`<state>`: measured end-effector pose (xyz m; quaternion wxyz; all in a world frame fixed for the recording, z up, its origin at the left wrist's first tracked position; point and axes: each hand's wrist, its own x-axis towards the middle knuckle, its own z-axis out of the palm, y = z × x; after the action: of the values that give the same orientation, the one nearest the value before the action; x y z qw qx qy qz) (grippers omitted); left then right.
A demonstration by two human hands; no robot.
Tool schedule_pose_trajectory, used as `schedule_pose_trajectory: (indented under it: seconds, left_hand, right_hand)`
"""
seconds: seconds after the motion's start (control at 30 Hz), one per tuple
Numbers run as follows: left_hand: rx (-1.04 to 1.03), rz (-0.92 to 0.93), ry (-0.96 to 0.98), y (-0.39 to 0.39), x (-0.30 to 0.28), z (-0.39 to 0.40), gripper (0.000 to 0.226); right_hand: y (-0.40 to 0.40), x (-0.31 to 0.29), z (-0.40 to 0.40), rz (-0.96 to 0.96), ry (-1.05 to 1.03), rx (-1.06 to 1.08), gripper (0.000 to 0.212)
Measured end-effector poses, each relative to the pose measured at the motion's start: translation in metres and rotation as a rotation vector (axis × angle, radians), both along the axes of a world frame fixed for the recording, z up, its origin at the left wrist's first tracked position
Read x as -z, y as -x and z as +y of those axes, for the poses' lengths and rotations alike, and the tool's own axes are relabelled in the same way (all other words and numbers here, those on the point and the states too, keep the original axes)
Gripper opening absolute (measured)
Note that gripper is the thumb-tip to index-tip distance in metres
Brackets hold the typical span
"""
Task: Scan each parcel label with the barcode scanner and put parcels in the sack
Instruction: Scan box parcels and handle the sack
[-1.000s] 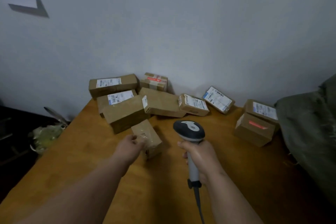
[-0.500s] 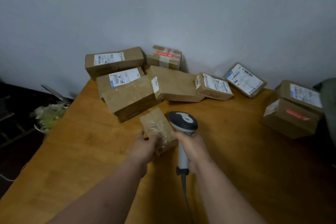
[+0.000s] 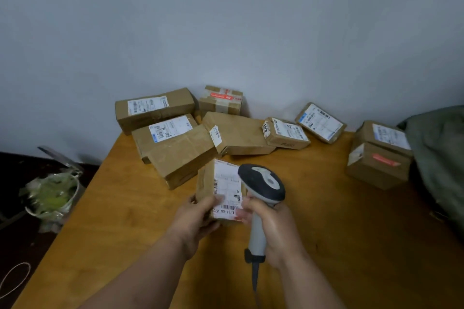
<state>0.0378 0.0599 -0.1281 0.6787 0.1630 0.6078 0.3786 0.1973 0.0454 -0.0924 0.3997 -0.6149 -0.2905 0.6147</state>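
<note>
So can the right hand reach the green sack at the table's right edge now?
Probably not yet: the right hand grips the barcode scanner beside the held parcel, and the green sack lies far off, though bare table lies between.

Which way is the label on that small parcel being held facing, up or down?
Up. The small parcel shows its white label with barcodes toward the camera, gripped by the left hand.

left forearm: extended forward from lower left | left hand (image 3: 194, 221): fingers curled, thumb laid on top, a small parcel (image 3: 221, 190) held in its grip | right forearm: extended from lower right | right hand (image 3: 278, 228): wrapped round the barcode scanner (image 3: 261, 198) handle, head raised
</note>
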Motion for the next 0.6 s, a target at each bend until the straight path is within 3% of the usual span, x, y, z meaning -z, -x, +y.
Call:
schedule_pose_trajectory:
  seconds: [0.1, 0.2, 0.33, 0.6]
  left_hand:
    - [-0.021, -0.131, -0.05, 0.009, -0.012, -0.005, 0.046]
    - [-0.001, -0.185, -0.104, 0.013, -0.029, -0.009, 0.051]
    - [0.045, -0.172, -0.183, 0.016, -0.055, -0.019, 0.056]
    - [-0.094, -0.166, -0.321, 0.018, -0.1, -0.04, 0.059]
  right_hand:
    - [-0.008, -0.019, -0.009, -0.019, -0.056, 0.095, 0.008]
    - [-0.009, -0.038, -0.023, -0.016, -0.107, 0.07, 0.009]
    - [-0.01, -0.064, -0.042, -0.01, -0.167, 0.001, 0.019]
    - [-0.016, -0.109, -0.072, -0.121, -0.248, -0.132, 0.042]
